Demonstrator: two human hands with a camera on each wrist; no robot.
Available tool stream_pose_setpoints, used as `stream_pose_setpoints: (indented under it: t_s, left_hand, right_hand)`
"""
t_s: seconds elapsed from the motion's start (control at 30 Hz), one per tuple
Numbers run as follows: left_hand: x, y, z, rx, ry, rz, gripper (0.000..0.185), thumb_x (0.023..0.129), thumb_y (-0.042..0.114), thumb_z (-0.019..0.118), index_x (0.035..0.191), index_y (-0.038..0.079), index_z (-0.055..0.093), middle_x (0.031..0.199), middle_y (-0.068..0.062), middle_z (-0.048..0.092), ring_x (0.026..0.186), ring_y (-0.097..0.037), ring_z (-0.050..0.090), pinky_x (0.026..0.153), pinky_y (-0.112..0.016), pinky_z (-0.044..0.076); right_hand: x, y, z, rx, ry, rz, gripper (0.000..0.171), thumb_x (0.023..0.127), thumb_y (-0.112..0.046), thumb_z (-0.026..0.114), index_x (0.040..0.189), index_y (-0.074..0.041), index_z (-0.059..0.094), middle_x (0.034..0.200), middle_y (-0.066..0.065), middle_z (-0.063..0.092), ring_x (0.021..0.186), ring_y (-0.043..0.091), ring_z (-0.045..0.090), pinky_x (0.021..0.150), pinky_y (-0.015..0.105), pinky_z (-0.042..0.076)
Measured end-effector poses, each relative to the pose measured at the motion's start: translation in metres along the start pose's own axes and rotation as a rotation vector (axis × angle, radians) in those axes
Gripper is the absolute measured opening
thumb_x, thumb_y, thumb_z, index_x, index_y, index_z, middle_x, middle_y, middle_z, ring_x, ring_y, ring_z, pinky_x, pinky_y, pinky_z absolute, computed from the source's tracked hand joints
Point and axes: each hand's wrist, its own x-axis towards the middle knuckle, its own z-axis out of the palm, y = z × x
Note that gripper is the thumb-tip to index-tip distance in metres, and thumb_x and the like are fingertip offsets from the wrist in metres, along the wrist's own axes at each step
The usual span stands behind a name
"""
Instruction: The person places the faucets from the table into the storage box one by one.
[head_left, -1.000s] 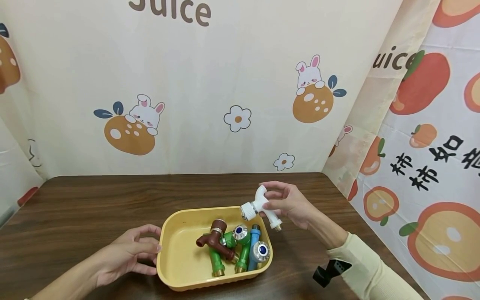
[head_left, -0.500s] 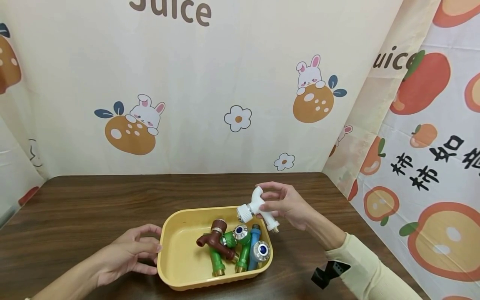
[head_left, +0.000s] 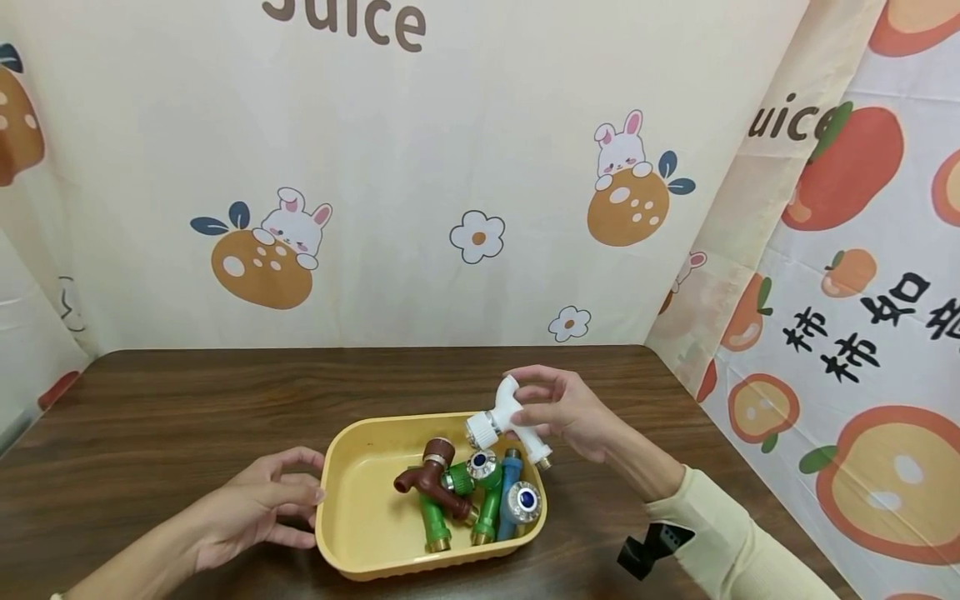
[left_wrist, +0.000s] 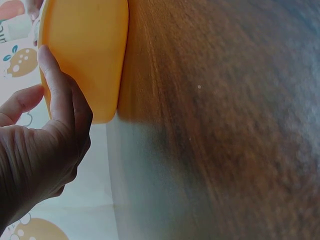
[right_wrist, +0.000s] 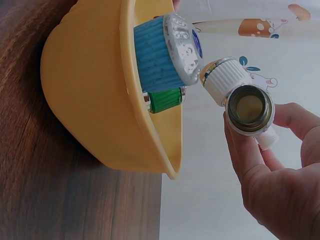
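Observation:
My right hand pinches a white plastic faucet between thumb and fingers, over the far right corner of a yellow basin. In the right wrist view the brass-lined inlet of the white faucet faces the camera. Relaxed fingers of my left hand touch the basin's left side at the rim. Inside the basin, toward its right, lie a brown faucet, green faucets and a blue faucet. The brown one lies across a green one and partly hides it.
The basin stands on a dark wood-grain table near its front. Behind the table hangs a cream curtain with printed rabbits and fruit. Another printed curtain borders the right side. A black strap piece hangs from the right sleeve.
My right hand has carried the white faucet a little to the left, farther over the basin. The left hand and the basin stay in place.

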Motion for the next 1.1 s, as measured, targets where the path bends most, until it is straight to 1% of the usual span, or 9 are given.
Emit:
stream_pose_setpoints:
  t_s: [0.17, 0.27, 0.4, 0.57, 0.8, 0.97, 1.1]
  left_hand:
    - [0.001, 0.0, 0.0, 0.003, -0.006, 0.006, 0.033, 0.102, 0.005, 0.057, 0.132, 0.006, 0.043, 0.101, -0.009, 0.065, 0.091, -0.02, 0.067, 0.079, -0.038, 0.065]
    - [0.0, 0.0, -0.001, -0.001, -0.012, 0.012, 0.032, 0.102, 0.004, 0.057, 0.131, 0.007, 0.044, 0.1, -0.007, 0.066, 0.091, -0.02, 0.067, 0.08, -0.038, 0.065]
    - [0.0, -0.001, -0.001, -0.006, -0.015, 0.018, 0.031, 0.102, 0.004, 0.057, 0.13, 0.008, 0.044, 0.097, -0.006, 0.067, 0.091, -0.02, 0.067, 0.08, -0.038, 0.065]
    - [0.0, 0.0, 0.0, -0.004, -0.003, 0.006, 0.033, 0.102, 0.005, 0.058, 0.131, 0.007, 0.043, 0.1, -0.007, 0.066, 0.091, -0.02, 0.067, 0.079, -0.038, 0.065]
    - [0.0, 0.002, 0.0, 0.0, 0.004, -0.003, 0.033, 0.101, 0.006, 0.058, 0.131, 0.006, 0.043, 0.101, -0.009, 0.064, 0.091, -0.02, 0.067, 0.079, -0.038, 0.065]
    - [0.0, 0.001, 0.0, 0.002, 0.0, 0.008, 0.032, 0.102, 0.005, 0.058, 0.13, 0.007, 0.044, 0.102, -0.008, 0.064, 0.09, -0.02, 0.067, 0.079, -0.038, 0.065]
    - [0.0, 0.0, -0.001, 0.004, -0.006, 0.016, 0.032, 0.102, 0.005, 0.057, 0.13, 0.007, 0.044, 0.102, -0.008, 0.064, 0.091, -0.02, 0.067, 0.08, -0.038, 0.065]
  right_hand:
    - [0.001, 0.001, 0.004, -0.004, -0.013, 0.004, 0.057, 0.088, 0.012, 0.068, 0.142, 0.005, 0.05, 0.107, 0.007, 0.07, 0.097, 0.025, 0.072, 0.084, 0.047, 0.064]
    - [0.003, 0.003, 0.006, -0.016, -0.018, -0.002, 0.057, 0.088, 0.011, 0.069, 0.141, 0.004, 0.051, 0.107, 0.007, 0.07, 0.097, 0.024, 0.072, 0.085, 0.046, 0.064]
    - [0.005, 0.004, 0.009, -0.03, -0.017, 0.001, 0.055, 0.088, 0.01, 0.069, 0.14, 0.003, 0.052, 0.106, 0.006, 0.071, 0.097, 0.022, 0.071, 0.083, 0.042, 0.065]
    - [0.006, 0.004, 0.013, -0.034, -0.022, 0.001, 0.056, 0.087, 0.01, 0.069, 0.14, 0.008, 0.05, 0.104, 0.005, 0.072, 0.095, 0.02, 0.071, 0.079, 0.037, 0.065]
    - [0.007, 0.004, 0.017, -0.032, -0.031, 0.009, 0.052, 0.085, 0.012, 0.069, 0.134, 0.006, 0.054, 0.101, 0.006, 0.072, 0.089, 0.022, 0.073, 0.077, 0.036, 0.065]
    - [0.007, 0.004, 0.021, -0.042, -0.042, 0.012, 0.05, 0.085, 0.012, 0.07, 0.132, 0.005, 0.056, 0.099, 0.003, 0.072, 0.089, 0.021, 0.072, 0.075, 0.033, 0.065]
    - [0.008, 0.005, 0.024, -0.045, -0.049, 0.022, 0.05, 0.085, 0.012, 0.07, 0.132, 0.005, 0.056, 0.099, 0.003, 0.072, 0.089, 0.021, 0.073, 0.074, 0.034, 0.065]
